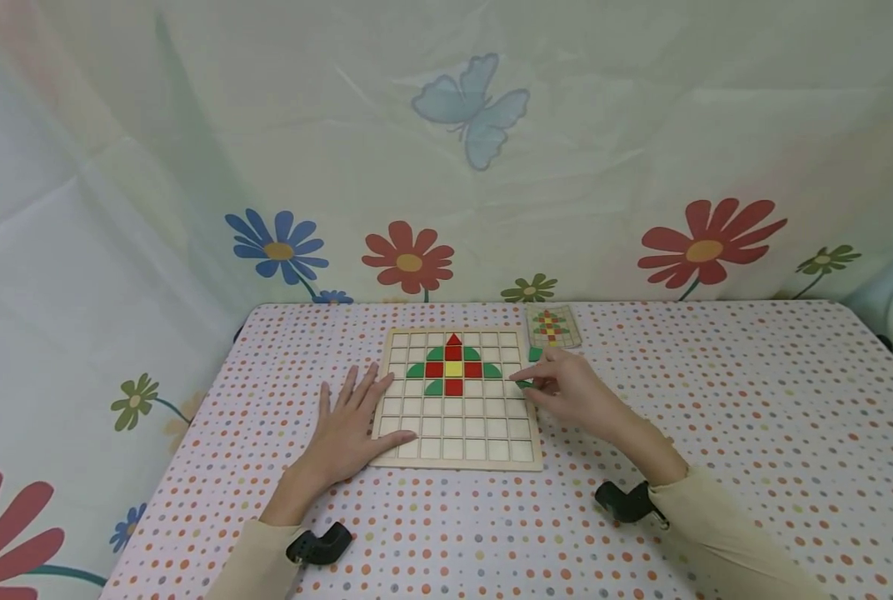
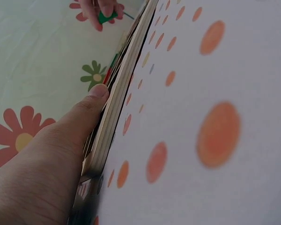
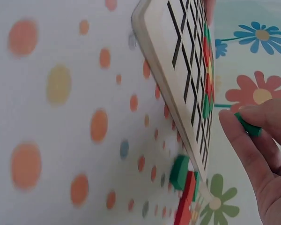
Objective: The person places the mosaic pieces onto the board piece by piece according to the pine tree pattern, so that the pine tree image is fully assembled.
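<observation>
A wooden grid board (image 1: 454, 450) lies on the table, with red, green and yellow blocks set in its upper middle squares. My left hand (image 1: 345, 433) rests on the board's left edge, fingers spread and thumb over the lower left corner. Just above the right side of the board, my right hand (image 1: 574, 393) pinches a green block (image 3: 249, 126) between thumb and fingertips. The rounded green pieces on the board flank a column of red squares, with a red triangle (image 1: 454, 340) on top and a yellow square (image 1: 453, 368) in the centre.
A picture card (image 1: 571, 337) with a similar coloured figure lies beyond the board's upper right corner. Beside the board, partly behind the right hand, are a loose green block (image 3: 180, 172) and red blocks (image 3: 185, 201). A dotted cloth (image 1: 754, 417) covers the table; a flowered curtain hangs behind.
</observation>
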A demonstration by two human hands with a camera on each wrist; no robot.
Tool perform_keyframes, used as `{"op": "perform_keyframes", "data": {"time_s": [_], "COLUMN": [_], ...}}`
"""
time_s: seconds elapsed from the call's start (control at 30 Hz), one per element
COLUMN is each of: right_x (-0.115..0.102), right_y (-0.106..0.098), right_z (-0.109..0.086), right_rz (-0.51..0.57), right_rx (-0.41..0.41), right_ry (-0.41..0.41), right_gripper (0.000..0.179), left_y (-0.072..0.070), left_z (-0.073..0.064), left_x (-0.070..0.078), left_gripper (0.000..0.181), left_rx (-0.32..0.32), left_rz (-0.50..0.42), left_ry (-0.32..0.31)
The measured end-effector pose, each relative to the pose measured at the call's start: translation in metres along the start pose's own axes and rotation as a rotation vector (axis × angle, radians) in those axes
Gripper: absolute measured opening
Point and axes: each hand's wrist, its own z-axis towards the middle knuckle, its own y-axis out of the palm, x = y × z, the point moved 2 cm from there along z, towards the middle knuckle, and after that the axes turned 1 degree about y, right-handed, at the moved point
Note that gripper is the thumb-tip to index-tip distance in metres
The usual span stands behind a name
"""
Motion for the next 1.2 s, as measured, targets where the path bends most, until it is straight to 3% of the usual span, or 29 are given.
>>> {"op": "perform_keyframes", "data": {"time_s": [0.33, 0.67, 0.93, 1.2], "right_x": [-0.003, -0.009, -0.007, -0.012], "right_y": [0.021, 0.037, 0.048, 0.049], "right_z": [0.024, 0.048, 0.053, 0.056], "right_rz": [0.051, 0.114, 0.095, 0.055], "right_rx": [-0.012, -0.022, -0.057, -0.073], "right_ry": [-0.051, -0.035, 0.021, 0.001], "right_gripper": [0.010, 0.012, 0.016, 0.016], "left_y": [-0.002, 0.000, 0.000, 0.000], "left_z": [-0.001, 0.000, 0.001, 0.000], "left_x": [0.000, -0.001, -0.001, -0.003], "left_gripper": [0.099, 0.099, 0.100, 0.099], "left_rx": [-0.011, -0.016, -0.012, -0.015], "left_rz": [0.011, 0.007, 0.010, 0.017], "left_ry": [0.005, 0.001, 0.003, 0.002]}}
